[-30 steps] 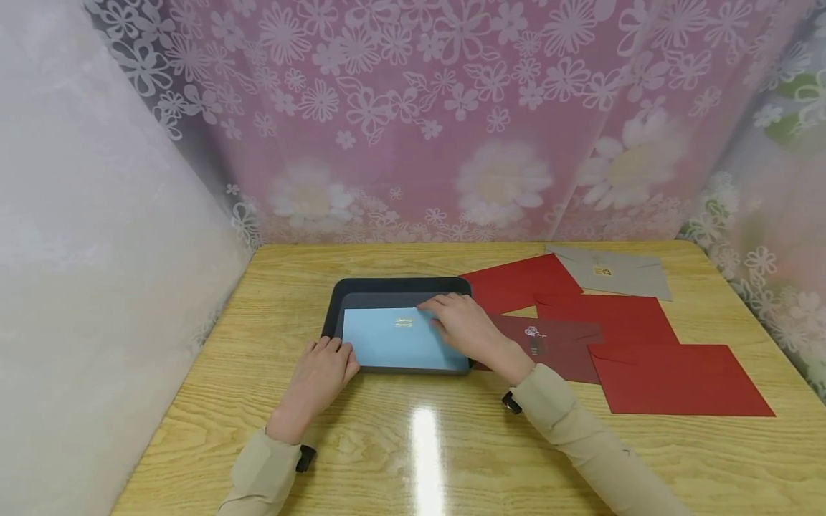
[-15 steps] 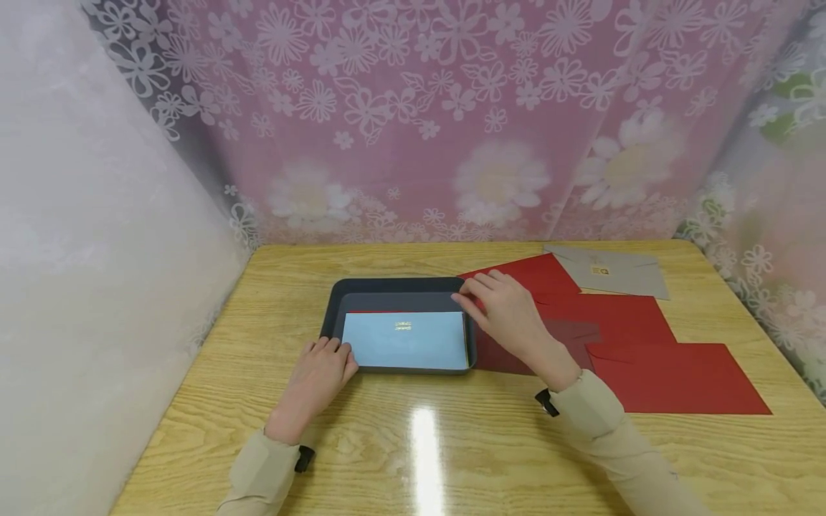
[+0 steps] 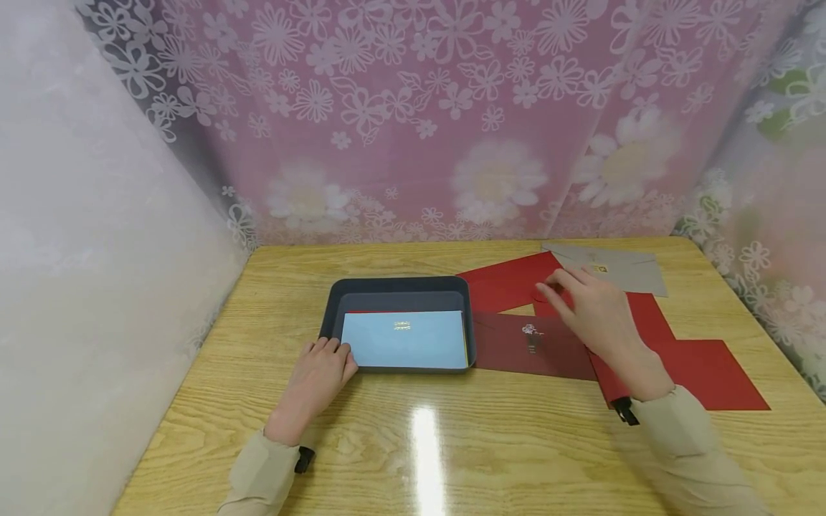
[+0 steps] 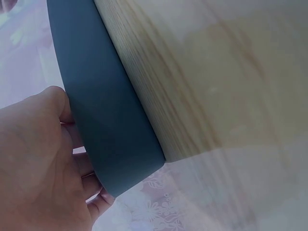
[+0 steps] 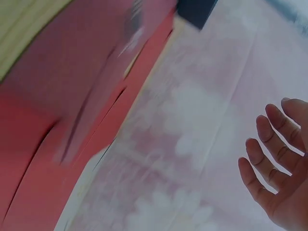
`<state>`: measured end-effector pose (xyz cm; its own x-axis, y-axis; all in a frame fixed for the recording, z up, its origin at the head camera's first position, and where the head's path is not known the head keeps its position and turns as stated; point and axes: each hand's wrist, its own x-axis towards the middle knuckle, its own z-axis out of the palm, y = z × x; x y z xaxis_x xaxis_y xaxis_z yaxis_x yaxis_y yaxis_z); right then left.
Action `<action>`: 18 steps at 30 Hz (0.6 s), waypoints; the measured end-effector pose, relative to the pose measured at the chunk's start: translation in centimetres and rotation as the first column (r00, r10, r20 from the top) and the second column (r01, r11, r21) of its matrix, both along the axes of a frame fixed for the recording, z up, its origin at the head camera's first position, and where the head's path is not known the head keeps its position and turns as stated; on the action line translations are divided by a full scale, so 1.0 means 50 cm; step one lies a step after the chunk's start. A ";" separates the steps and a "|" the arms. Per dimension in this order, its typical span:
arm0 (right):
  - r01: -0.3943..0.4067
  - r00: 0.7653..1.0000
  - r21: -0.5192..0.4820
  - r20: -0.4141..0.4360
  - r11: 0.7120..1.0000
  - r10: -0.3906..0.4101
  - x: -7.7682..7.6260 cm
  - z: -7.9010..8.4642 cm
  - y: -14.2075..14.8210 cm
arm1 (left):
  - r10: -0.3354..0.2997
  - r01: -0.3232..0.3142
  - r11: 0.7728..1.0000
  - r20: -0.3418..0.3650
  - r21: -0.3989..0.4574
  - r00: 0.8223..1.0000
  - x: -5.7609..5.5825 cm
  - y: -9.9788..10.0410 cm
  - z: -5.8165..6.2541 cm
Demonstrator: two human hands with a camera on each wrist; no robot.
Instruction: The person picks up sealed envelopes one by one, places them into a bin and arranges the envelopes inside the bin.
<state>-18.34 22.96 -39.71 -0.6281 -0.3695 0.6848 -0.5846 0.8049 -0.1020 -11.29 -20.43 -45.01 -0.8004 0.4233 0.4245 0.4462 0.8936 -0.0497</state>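
My left hand (image 3: 319, 373) grips the front left corner of a dark grey tray (image 3: 400, 284). In the left wrist view its fingers and thumb lie over the edge of the tray (image 4: 96, 96). Inside the tray lies a light blue envelope (image 3: 403, 351) with small gold print; a red strip shows behind it and a yellowish one at its right edge. My right hand (image 3: 600, 315) is in the air above the red envelopes on the right, holding nothing. The right wrist view shows its fingers (image 5: 276, 139) apart and loosely bent.
Right of the tray lie a dark red envelope (image 3: 548, 355) with a flower print, a red envelope (image 3: 506, 283) behind it, more red envelopes (image 3: 716, 373) and a grey envelope (image 3: 626, 269). Flowered curtains (image 3: 400, 165) hang behind the wooden table (image 3: 361, 437).
My right hand has left the light blue envelope in the tray and moved right, over the red envelopes. The left hand and the tray have stayed in place.
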 end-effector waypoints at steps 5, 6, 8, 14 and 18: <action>0.077 0.996 0.027 0.032 0.997 -0.078 0.016 -0.014 0.084 | -0.009 0.009 1.000 -0.007 0.001 1.000 0.000 0.000 0.000; 0.098 0.993 0.037 0.057 0.995 -0.100 0.020 -0.018 0.101 | -0.009 0.009 1.000 -0.007 0.000 1.000 -0.001 0.000 0.000; 0.138 0.983 0.062 0.112 0.989 -0.144 0.028 -0.026 0.132 | -0.007 0.007 1.000 0.003 -0.003 1.000 -0.001 0.000 0.000; 0.210 0.918 0.182 0.301 0.960 -0.258 0.048 -0.051 0.221 | 0.003 -0.003 1.000 0.032 -0.006 0.999 0.000 0.001 0.002; 0.175 0.855 0.227 0.448 0.958 -0.263 0.049 -0.066 0.269 | 0.008 -0.007 1.000 0.040 -0.014 0.999 0.001 0.000 0.003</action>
<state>-15.90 36.41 -43.00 -0.9363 -0.2681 0.2269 -0.3087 0.9363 -0.1675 -11.26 -20.44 -44.88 -0.8199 0.4229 0.3859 0.4413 0.8962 -0.0446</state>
